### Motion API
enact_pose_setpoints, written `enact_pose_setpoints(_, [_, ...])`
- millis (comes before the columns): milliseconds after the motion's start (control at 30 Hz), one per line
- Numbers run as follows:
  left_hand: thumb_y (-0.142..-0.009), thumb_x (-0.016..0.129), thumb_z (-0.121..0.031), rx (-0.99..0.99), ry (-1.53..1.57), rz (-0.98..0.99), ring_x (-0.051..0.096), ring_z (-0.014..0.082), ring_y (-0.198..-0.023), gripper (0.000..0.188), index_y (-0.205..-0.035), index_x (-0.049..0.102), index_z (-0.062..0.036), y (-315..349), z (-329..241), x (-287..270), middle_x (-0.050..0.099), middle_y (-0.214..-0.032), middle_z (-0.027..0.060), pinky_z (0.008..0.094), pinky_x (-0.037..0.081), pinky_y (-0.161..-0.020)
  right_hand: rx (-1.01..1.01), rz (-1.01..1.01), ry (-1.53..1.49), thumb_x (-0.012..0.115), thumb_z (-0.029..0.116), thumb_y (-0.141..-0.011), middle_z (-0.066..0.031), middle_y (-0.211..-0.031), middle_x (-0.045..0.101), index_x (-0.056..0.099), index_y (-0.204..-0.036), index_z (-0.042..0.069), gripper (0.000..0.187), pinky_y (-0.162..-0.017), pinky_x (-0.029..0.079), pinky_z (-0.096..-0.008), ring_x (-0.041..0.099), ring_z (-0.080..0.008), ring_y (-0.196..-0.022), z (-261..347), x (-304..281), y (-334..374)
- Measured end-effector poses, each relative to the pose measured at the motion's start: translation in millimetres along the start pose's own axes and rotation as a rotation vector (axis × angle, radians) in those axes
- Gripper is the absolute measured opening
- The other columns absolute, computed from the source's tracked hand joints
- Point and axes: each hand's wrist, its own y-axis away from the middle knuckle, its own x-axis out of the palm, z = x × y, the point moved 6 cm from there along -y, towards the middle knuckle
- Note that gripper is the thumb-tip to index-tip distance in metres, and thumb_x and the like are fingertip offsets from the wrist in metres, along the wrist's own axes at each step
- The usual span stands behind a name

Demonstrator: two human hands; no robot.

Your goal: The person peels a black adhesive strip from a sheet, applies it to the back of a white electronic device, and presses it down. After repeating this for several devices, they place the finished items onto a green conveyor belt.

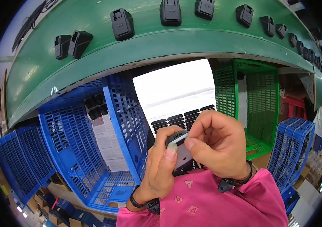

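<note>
In front of my chest my left hand (pixel 161 159) grips a small dark plastic piece (pixel 177 135) with a pale edge, thumb on its near side and fingers behind. My right hand (pixel 221 143) is closed in a pinch at the right end of that piece, thumb and forefinger together. Whatever lies between those fingertips is hidden. Just beyond my hands is a white sheet (pixel 176 85) bearing rows of black rounded strips (pixel 185 118). Below the piece, partly covered by my hands, shows a greyish flat surface (pixel 183 154) with a small dark hole.
Blue crates (pixel 111 125) stand at the left, one holding black parts (pixel 95 106) and printed paper. To the right are a green crate (pixel 257 102) and a smaller blue crate (pixel 291 151). Several black docks (pixel 122 24) line the green bench (pixel 149 47) at the back.
</note>
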Motion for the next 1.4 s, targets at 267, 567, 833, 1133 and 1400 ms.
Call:
enact_pose_setpoints(267, [-0.093, 0.030, -0.037, -0.033, 0.066, -0.038, 0.052, 0.0134, -0.076, 0.048, -0.116, 0.045, 0.0020, -3, 12, 1, 0.057, -0.088, 0.0104, 0.0269, 0.042, -0.068, 0.015, -0.057, 0.016, 0.060, -0.008, -0.078, -0.0027, -0.073, 0.054, 0.053, -0.085, -0.004, 0.011, -0.051, 0.043, -0.0176, 0.053, -0.0047, -0.058, -4, -1, 0])
enact_pose_setpoints(567, [-0.095, 0.031, -0.044, -0.137, 0.380, 0.034, 0.056, 0.0137, -0.085, 0.047, -0.114, 0.044, -0.0025, -2, 19, 5, 0.056, -0.095, 0.0081, 0.0260, 0.046, -0.073, -0.065, -0.074, -0.030, 0.050, 0.010, -0.090, -0.0019, -0.069, 0.055, 0.057, -0.101, -0.005, 0.020, -0.051, 0.042, -0.0192, 0.050, -0.0050, -0.056, 3, -7, -4])
enact_pose_setpoints(833, [-0.096, 0.028, -0.043, -0.088, 0.352, 0.066, 0.058, 0.0161, -0.085, 0.047, -0.114, 0.043, -0.0018, -5, 15, 5, 0.056, -0.097, 0.0113, 0.0273, 0.049, -0.070, -0.028, 0.119, 0.367, 0.052, 0.014, -0.090, -0.0050, -0.068, 0.062, 0.065, -0.097, -0.004, 0.023, -0.050, 0.041, -0.0218, 0.053, -0.0067, -0.056, -2, 0, -14])
enact_pose_setpoints(1133, [-0.090, 0.045, -0.024, 0.035, 0.577, 0.039, 0.052, 0.0157, -0.094, 0.059, -0.136, 0.016, -0.0012, 12, 8, -24, 0.047, -0.114, 0.0154, 0.0253, 0.042, -0.077, 0.111, 0.102, 0.222, 0.054, 0.018, -0.091, -0.0039, -0.078, 0.063, 0.061, -0.087, -0.002, 0.021, -0.061, 0.044, -0.0202, 0.055, -0.0051, -0.068, -19, 21, -26])
enact_pose_setpoints(1400, [-0.063, 0.076, -0.008, 0.439, -0.426, -0.188, 0.057, 0.0204, -0.087, 0.059, -0.119, 0.057, -0.0074, 28, -9, -97, 0.058, -0.109, 0.0124, 0.0291, 0.047, -0.069, 0.587, 0.266, -0.358, 0.049, 0.025, -0.096, -0.0031, -0.066, 0.057, 0.053, -0.086, 0.003, 0.025, -0.041, 0.039, -0.0188, 0.054, -0.0094, -0.050, -73, 79, -19])
